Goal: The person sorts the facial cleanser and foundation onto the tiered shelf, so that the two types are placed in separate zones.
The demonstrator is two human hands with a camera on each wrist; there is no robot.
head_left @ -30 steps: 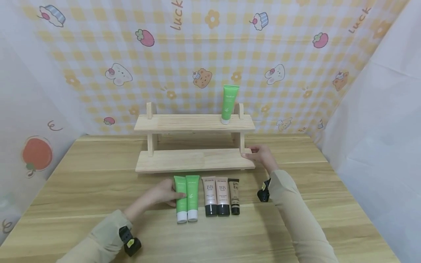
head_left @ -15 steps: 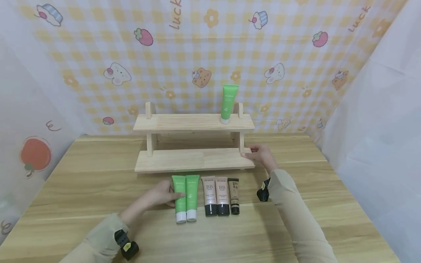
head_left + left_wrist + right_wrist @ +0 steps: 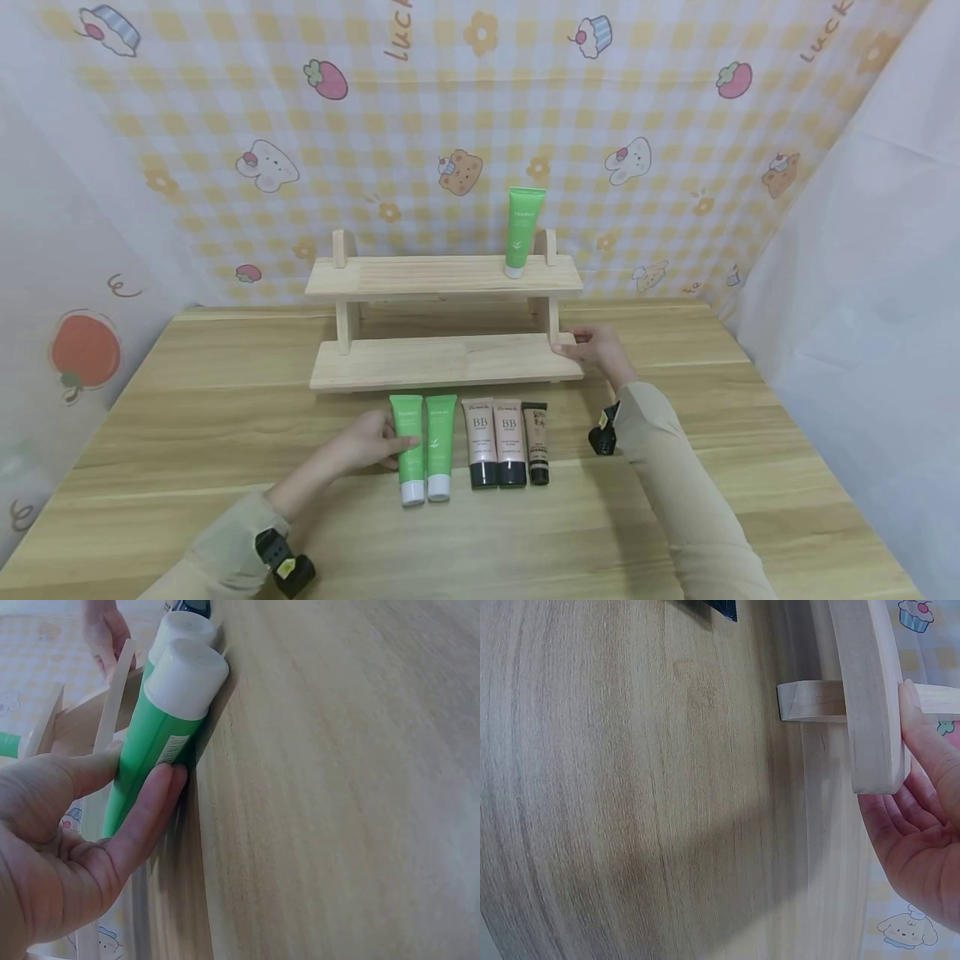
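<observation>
My left hand point(image 3: 366, 442) pinches the leftmost green squeeze tube point(image 3: 408, 417) between thumb and fingers; its white cap point(image 3: 187, 679) points up and away in the left wrist view. A second green tube point(image 3: 440, 433) lies just to its right, with a narrow gap between them. At the right end of the two-tier wooden shelf point(image 3: 420, 362), my right hand point(image 3: 597, 350) grips the lower board point(image 3: 874, 712), thumb on top and fingers beneath. One green tube point(image 3: 523, 229) stands cap down on the upper board, toward the right.
Right of the green tubes lie two pinkish BB cream tubes point(image 3: 481, 433) point(image 3: 510, 433) with black caps, then a slimmer brown tube point(image 3: 537, 442). Behind the shelf hangs a yellow checked cloth point(image 3: 405, 125). All rests on a wooden table point(image 3: 480, 550).
The leftmost green tube has shifted slightly left with my left hand, opening a gap from its neighbour. My right hand keeps its hold on the shelf. The head view has tilted slightly.
</observation>
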